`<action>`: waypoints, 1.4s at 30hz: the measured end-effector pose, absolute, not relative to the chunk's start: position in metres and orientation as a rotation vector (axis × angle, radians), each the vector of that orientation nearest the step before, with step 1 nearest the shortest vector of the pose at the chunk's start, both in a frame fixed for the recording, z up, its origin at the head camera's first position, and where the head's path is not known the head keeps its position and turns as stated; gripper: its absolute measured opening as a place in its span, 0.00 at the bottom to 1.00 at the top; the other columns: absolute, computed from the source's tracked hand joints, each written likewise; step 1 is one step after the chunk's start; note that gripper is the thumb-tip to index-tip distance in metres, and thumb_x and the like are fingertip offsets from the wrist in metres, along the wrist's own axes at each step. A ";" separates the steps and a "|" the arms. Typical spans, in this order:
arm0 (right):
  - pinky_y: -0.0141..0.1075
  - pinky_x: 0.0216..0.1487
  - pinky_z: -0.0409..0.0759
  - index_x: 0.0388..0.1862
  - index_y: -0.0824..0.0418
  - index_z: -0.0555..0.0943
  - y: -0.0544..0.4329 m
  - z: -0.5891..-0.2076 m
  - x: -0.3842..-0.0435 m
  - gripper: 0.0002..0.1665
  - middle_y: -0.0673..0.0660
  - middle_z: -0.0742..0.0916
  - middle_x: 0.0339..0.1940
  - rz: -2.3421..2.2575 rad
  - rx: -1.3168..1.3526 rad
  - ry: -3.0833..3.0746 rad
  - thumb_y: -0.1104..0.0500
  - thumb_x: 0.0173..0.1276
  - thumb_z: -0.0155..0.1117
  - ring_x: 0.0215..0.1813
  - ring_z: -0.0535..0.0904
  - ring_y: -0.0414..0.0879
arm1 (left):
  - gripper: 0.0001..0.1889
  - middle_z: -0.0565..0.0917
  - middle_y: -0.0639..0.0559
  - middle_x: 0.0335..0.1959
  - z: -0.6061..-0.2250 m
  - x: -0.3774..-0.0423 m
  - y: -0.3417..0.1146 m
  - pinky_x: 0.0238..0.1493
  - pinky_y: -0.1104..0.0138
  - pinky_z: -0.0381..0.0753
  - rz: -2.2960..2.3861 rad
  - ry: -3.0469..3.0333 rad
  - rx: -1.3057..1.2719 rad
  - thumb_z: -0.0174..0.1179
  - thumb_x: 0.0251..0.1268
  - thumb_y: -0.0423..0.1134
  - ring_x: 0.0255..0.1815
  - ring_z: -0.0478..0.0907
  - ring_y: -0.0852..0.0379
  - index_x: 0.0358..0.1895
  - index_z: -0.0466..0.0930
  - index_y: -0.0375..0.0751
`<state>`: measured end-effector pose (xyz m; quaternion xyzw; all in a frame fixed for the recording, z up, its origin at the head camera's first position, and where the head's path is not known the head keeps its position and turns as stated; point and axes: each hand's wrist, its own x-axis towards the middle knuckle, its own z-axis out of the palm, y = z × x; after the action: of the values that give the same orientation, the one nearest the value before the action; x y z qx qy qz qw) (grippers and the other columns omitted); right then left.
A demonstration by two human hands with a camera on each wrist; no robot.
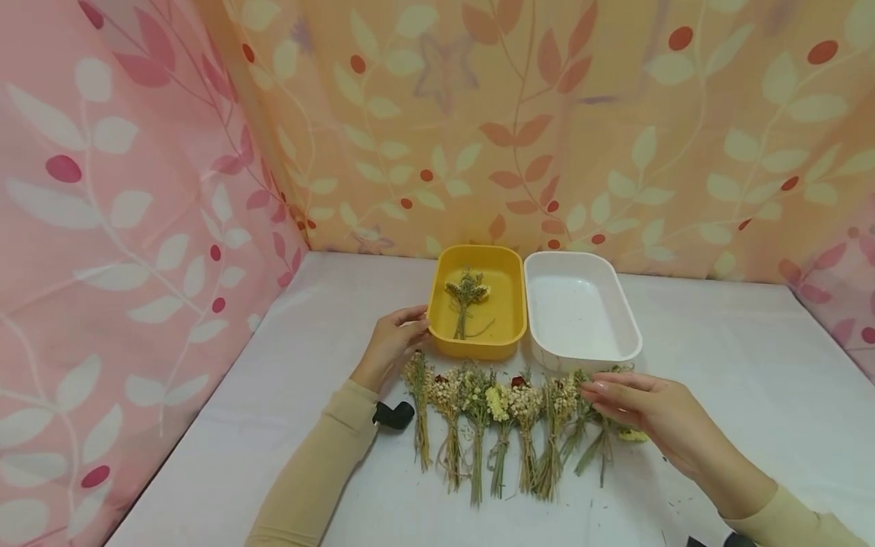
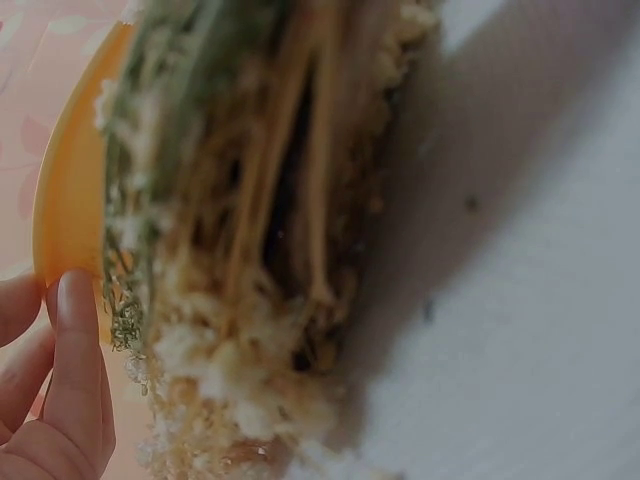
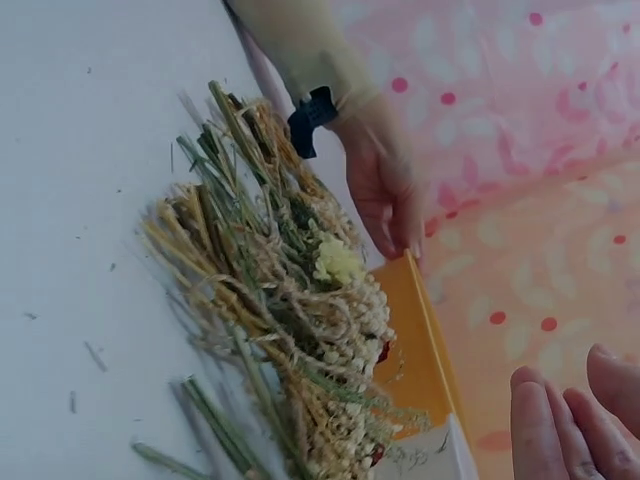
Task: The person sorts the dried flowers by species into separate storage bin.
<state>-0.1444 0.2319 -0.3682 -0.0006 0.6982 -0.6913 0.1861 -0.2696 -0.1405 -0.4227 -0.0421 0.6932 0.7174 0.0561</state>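
Observation:
My left hand (image 1: pixel 391 346) is at the left side of a yellow plastic container (image 1: pixel 478 348), pinching its rim between thumb and fingers. A small dried-flower bunch (image 1: pixel 465 296) lies inside this container. My right hand (image 1: pixel 663 410) hovers over the right end of a row of dried-flower bunches (image 1: pixel 526 414), fingers loosely bent and thumb apart, holding nothing. Several tied bunches make up the row, blossoms toward the containers and stems toward me. In the left wrist view a blurred bunch (image 2: pixel 240 240) fills the middle.
Right beside the yellow container stands a white container (image 1: pixel 577 315) with only small specks inside. Bits of stem (image 3: pixel 95 355) litter the white tabletop (image 1: pixel 273 425). Patterned cloth (image 1: pixel 519 114) hangs behind and at the sides. Each wrist wears a black device (image 1: pixel 394 415).

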 end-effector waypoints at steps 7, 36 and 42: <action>0.30 0.55 0.85 0.55 0.57 0.84 0.251 -0.383 -0.133 0.13 0.47 0.90 0.48 -1.988 0.097 1.910 0.60 0.75 0.60 0.52 0.86 0.37 | 0.22 0.76 0.33 0.62 -0.422 -0.271 -0.139 0.59 0.57 0.85 2.191 2.074 -0.095 0.59 0.71 0.32 0.37 0.84 0.63 0.67 0.74 0.33; 0.24 0.56 0.83 0.72 0.70 0.68 0.272 -0.418 -0.109 0.35 0.47 0.87 0.56 -1.803 0.296 2.004 0.52 0.74 0.62 0.53 0.83 0.30 | 0.22 0.77 0.37 0.57 -0.422 -0.270 -0.143 0.50 0.68 0.88 2.183 2.101 -0.095 0.59 0.71 0.31 0.40 0.84 0.62 0.67 0.75 0.34; 0.33 0.60 0.83 0.72 0.76 0.64 0.276 -0.427 -0.108 0.36 0.51 0.87 0.56 -1.944 0.284 1.819 0.57 0.74 0.61 0.54 0.85 0.37 | 0.22 0.77 0.35 0.60 -0.423 -0.271 -0.142 0.53 0.66 0.88 2.157 2.120 -0.088 0.59 0.72 0.32 0.40 0.84 0.62 0.67 0.74 0.34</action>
<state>-0.1081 0.2759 -0.4273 0.1032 0.6613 -0.7065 0.2300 -0.2709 -0.1419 -0.4230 -0.0290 0.6994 0.7118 0.0581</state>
